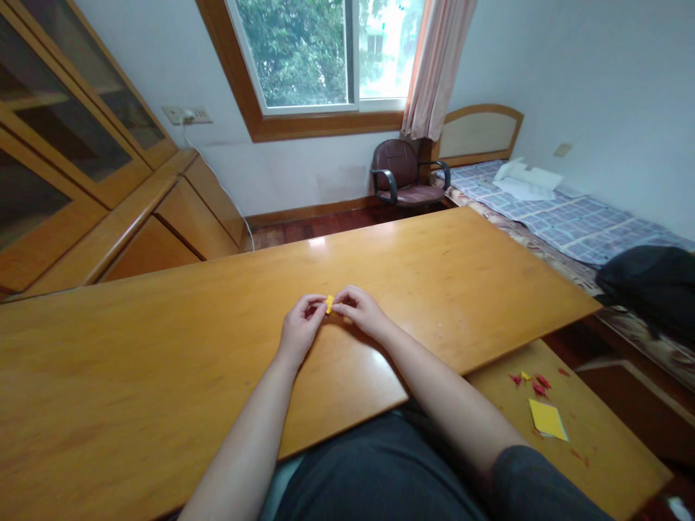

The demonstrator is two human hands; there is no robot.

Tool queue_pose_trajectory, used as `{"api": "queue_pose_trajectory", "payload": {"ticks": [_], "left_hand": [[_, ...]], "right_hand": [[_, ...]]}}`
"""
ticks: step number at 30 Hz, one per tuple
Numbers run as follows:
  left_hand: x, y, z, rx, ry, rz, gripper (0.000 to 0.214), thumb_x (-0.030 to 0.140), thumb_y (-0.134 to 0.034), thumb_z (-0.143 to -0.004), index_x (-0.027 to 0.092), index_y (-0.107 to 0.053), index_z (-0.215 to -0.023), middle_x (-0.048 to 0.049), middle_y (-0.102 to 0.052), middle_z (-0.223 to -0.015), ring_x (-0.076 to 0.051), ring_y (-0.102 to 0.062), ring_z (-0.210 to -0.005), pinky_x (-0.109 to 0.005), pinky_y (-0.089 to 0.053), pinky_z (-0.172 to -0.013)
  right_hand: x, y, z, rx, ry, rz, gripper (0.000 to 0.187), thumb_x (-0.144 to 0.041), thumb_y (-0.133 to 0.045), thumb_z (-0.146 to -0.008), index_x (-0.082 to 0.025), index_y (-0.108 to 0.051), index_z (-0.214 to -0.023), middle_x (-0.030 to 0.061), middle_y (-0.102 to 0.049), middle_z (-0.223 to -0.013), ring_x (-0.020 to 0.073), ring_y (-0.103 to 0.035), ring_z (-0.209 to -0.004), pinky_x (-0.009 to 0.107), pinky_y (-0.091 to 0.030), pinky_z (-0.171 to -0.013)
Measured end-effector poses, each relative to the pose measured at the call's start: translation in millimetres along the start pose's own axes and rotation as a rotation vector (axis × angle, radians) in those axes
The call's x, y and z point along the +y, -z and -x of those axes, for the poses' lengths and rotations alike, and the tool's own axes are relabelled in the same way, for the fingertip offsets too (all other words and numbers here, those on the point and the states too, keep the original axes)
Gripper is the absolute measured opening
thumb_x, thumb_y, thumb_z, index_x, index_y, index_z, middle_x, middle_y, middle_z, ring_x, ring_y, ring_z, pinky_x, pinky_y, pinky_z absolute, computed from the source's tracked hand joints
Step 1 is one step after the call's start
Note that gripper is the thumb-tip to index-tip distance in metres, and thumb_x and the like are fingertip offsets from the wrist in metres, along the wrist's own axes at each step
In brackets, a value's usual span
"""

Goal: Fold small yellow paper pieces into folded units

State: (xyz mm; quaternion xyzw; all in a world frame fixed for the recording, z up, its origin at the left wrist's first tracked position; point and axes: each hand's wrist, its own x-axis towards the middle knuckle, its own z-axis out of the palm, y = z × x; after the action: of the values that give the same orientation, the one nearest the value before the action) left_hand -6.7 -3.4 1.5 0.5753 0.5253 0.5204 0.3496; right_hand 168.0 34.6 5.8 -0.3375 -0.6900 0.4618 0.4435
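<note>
A small piece of folded yellow paper is pinched between both hands, just above the wooden table. My left hand grips its left side with thumb and fingertips. My right hand holds the right side the same way. The fingertips partly cover the paper, and its exact folded shape is too small to make out.
On a lower board at the right lie a stack of yellow paper squares and several small red folded pieces. An armchair stands beyond the table. A black bag rests on the bed; a cabinet stands left.
</note>
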Motion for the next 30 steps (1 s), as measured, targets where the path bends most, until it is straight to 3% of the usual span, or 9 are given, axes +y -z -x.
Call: {"api": "queue_pose_trajectory", "payload": {"ticks": [7,16,30], "left_hand": [[-1.2,0.3,1.7,-0.005,-0.011,-0.034,0.027,0.039,-0.065,-0.084,0.019,-0.061,-0.101,-0.002,-0.069,-0.083,-0.016,-0.067,-0.078,-0.03,-0.053,-0.078],[5.1,-0.3,3.5,-0.026,-0.102,-0.219,0.022,0.037,-0.06,-0.087,0.021,-0.062,-0.102,-0.0032,-0.07,-0.093,-0.017,-0.068,-0.084,-0.031,-0.054,-0.082],[6.6,-0.3,2.2,-0.05,-0.064,-0.103,0.025,0.039,-0.063,-0.085,0.019,-0.062,-0.101,-0.0048,-0.07,-0.093,-0.018,-0.068,-0.087,-0.032,-0.055,-0.083]], "right_hand": [[-2.8,-0.1,-0.2,-0.031,0.049,0.098,0.008,-0.02,-0.065,-0.085,-0.017,-0.064,-0.077,0.0003,-0.059,-0.08,0.0143,-0.055,-0.081,0.028,-0.043,-0.079],[-1.2,-5.1,1.7,0.027,0.076,0.11,0.007,-0.017,-0.064,-0.085,-0.018,-0.063,-0.078,0.0021,-0.055,-0.091,0.0154,-0.055,-0.092,0.03,-0.044,-0.089],[3.3,-3.6,-0.5,0.049,0.041,0.078,0.007,-0.023,-0.069,-0.082,-0.018,-0.065,-0.078,0.001,-0.055,-0.086,0.0146,-0.055,-0.083,0.028,-0.044,-0.078]]}}
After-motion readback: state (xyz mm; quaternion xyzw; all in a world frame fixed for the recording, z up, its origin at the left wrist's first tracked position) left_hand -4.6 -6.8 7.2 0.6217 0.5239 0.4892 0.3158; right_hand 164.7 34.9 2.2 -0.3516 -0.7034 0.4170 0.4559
